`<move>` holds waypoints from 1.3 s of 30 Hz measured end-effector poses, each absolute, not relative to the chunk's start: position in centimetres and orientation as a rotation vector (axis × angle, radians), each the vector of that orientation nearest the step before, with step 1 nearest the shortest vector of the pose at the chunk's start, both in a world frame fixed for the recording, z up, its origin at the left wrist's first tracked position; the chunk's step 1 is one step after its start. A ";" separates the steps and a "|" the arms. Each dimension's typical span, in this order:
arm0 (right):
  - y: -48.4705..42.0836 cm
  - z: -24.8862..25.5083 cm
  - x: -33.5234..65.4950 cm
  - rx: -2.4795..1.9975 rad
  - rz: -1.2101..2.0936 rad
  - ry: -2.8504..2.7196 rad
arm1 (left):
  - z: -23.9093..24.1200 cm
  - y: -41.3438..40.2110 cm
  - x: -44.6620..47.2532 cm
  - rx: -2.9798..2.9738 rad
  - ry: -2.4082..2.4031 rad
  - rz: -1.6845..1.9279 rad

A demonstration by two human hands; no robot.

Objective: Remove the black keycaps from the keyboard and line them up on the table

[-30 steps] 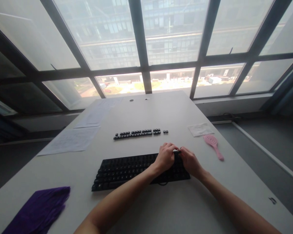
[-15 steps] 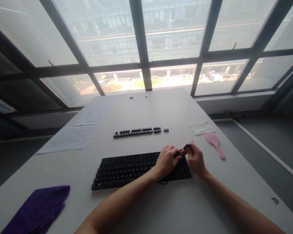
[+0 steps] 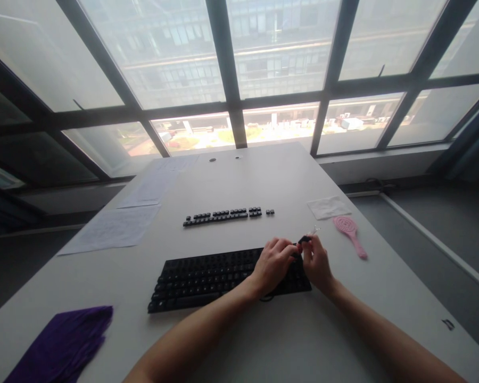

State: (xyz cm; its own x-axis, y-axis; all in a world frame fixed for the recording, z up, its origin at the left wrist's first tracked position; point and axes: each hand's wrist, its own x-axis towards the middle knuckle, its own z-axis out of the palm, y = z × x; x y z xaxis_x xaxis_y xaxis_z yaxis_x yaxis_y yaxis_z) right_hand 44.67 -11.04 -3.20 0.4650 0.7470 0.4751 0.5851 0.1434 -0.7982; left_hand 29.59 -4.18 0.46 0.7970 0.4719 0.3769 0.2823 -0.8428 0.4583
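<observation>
A black keyboard (image 3: 207,279) lies on the white table in front of me. Its back rows look bare of caps, while the front rows carry theirs. Over its right end, my left hand (image 3: 274,263) is closed, fingers curled and thumb drawn in; whatever they pinch is hidden. Just to the right, my right hand (image 3: 317,263) grips a keycap puller (image 3: 304,239) with a small black handle, its thin wire prongs pointing up and away. Both hands' fingertips are close together, perhaps touching. Behind the keyboard, loose black keycaps (image 3: 223,215) stand in two rows.
A pink hairbrush (image 3: 349,231) and a white wipe (image 3: 328,207) lie at the right. Purple cloth (image 3: 59,346) is at the front left, with paper sheets (image 3: 112,229) farther back. A small dark piece (image 3: 448,324) rests near the right table edge (image 3: 465,335).
The puller's handle has tilted slightly in my right hand, with both hands staying over the keyboard's right end. The whole view has shifted a little.
</observation>
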 end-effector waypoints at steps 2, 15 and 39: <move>-11.0 -2.9 44.7 -1.533 0.205 -1.177 | 0.7 -4.3 29.5 2.616 0.548 0.698; -10.5 -3.4 45.4 -1.454 0.296 -1.124 | 2.9 8.2 34.1 2.563 0.858 0.778; -10.5 -3.6 45.6 -1.420 0.335 -1.129 | -0.3 11.0 35.8 2.619 1.040 0.543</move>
